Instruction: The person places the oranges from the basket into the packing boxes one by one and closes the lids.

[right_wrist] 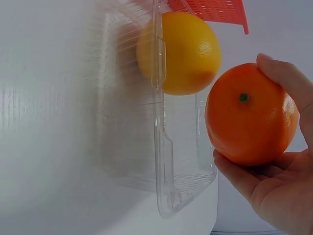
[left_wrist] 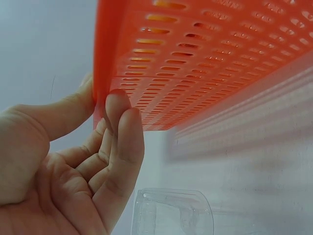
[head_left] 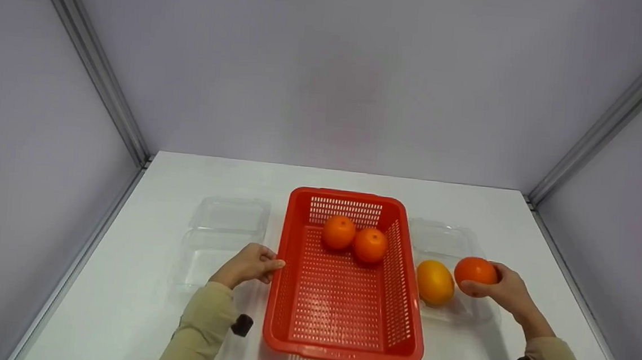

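Observation:
My left hand (head_left: 253, 264) pinches the left rim of a red plastic basket (head_left: 343, 354), thumb inside and fingers beneath the rim in the left wrist view. Two oranges (head_left: 339, 232) lie side by side toward the basket's far end. On the right, my right hand (head_left: 508, 289) grips another orange (right_wrist: 252, 115), thumb on one side and fingers on the other. That orange is held over the right half of a clear plastic clamshell box (right_wrist: 164, 191). In the box's left half sits a yellow-orange fruit (head_left: 435, 283), close beside the basket wall.
Left of the basket, a second clear clamshell box (head_left: 228, 218) lies open on the white table (head_left: 123, 256). The right box's lid (head_left: 441, 239) is folded back toward the far side. Pale walls (head_left: 339, 79) enclose the table at the back and both sides.

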The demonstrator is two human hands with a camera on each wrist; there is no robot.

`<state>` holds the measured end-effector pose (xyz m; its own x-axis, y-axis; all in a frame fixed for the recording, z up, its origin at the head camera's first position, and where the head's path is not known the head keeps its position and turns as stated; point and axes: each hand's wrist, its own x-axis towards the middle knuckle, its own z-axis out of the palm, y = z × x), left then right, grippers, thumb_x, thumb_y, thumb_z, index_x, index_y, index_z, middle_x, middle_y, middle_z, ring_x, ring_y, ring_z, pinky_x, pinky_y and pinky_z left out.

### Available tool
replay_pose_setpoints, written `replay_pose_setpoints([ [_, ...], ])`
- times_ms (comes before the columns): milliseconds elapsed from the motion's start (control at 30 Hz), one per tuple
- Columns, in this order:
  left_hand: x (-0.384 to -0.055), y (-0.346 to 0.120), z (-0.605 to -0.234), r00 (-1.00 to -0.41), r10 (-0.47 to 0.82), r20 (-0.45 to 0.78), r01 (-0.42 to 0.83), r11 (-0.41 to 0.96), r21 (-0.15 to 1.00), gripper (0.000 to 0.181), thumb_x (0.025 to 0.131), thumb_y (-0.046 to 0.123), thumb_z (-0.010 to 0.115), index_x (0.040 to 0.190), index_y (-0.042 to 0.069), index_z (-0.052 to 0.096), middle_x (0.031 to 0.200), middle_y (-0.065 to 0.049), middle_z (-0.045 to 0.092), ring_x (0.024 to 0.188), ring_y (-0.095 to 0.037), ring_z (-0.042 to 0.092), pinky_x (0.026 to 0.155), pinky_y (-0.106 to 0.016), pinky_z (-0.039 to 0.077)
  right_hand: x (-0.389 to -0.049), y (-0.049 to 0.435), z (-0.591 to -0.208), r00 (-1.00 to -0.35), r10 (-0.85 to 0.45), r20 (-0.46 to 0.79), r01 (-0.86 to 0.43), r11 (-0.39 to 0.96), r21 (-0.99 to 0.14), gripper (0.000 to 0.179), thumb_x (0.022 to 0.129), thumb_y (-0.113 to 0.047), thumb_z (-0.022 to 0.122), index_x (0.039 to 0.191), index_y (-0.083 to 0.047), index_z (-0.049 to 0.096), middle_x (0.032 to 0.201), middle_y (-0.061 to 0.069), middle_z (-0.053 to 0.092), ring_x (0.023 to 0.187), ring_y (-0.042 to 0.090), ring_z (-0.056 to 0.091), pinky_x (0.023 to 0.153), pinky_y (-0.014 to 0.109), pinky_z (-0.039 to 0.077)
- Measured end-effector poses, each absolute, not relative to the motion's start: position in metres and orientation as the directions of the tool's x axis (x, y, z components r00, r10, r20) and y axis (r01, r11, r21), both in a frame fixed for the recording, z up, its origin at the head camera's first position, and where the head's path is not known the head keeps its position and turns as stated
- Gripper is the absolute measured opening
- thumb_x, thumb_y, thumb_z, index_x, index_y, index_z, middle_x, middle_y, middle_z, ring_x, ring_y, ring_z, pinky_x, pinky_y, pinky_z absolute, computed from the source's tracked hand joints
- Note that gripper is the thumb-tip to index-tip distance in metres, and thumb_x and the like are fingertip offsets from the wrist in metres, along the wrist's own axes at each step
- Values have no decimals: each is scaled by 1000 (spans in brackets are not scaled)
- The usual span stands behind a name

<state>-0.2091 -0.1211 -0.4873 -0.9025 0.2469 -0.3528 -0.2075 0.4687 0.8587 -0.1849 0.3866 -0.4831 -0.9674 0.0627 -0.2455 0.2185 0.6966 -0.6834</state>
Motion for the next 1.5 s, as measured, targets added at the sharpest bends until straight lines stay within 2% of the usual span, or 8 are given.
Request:
replay_pose_setpoints([
  [300,-210,-121,-489,-905,245,-348,-205,465,861,28,94,15,61,104,-12,62,78,-13,71,58,-8,60,65,-32,61,-187,389,-489,-963,65,-263,232,697,-678,88,82,-43,73,140,11,35,134,33,50,111,37,55,88,41,51],
  [467,-209,-121,-487,-903,251,-350,-209,456,865,28,94,14,61,104,-12,61,77,-12,70,58,-7,59,66,-33,61,-187,389,-492,-963,61,-262,230,696,-681,86,82,-43,72,140,10,36,132,32,51,110,36,56,87,38,51],
  [600,-209,-123,-487,-898,276,-342,-197,443,875,32,93,17,63,105,-12,61,81,-15,71,60,-9,61,69,-36,62,-187,390,-492,-963,62,-264,231,695,-681,85,82,-42,72,139,10,36,133,32,51,110,36,56,85,36,50],
  [700,-211,-127,-492,-895,313,-319,-169,423,890,36,92,22,65,104,-12,61,78,-13,71,59,-9,62,66,-34,61,-187,390,-493,-962,65,-265,234,693,-682,85,82,-42,72,140,10,36,133,32,50,111,36,56,86,35,49],
  [867,-210,-124,-489,-898,283,-337,-188,446,875,33,94,17,63,107,-13,60,80,-15,71,59,-8,60,69,-36,62,-186,390,-496,-960,65,-271,239,693,-680,87,82,-43,72,140,10,35,134,32,50,112,36,55,90,41,51],
  [1000,-209,-122,-486,-902,266,-339,-188,465,865,32,95,15,61,108,-14,60,81,-16,71,58,-7,59,66,-33,61,-185,390,-498,-958,70,-277,245,699,-672,88,82,-44,72,140,11,35,134,33,49,112,37,55,91,45,51],
  [1133,-208,-122,-486,-903,264,-338,-186,470,863,32,94,16,61,108,-14,61,79,-14,71,57,-7,59,62,-29,60,-185,391,-500,-959,76,-274,245,710,-661,90,82,-45,73,140,11,34,134,34,49,111,38,55,91,45,51],
  [1500,-211,-123,-489,-900,276,-338,-186,456,870,30,95,15,61,107,-13,61,76,-9,69,58,-6,59,65,-32,61,-186,390,-503,-960,104,-261,253,725,-640,92,79,-43,76,140,12,34,133,35,48,112,43,54,92,50,51],
])
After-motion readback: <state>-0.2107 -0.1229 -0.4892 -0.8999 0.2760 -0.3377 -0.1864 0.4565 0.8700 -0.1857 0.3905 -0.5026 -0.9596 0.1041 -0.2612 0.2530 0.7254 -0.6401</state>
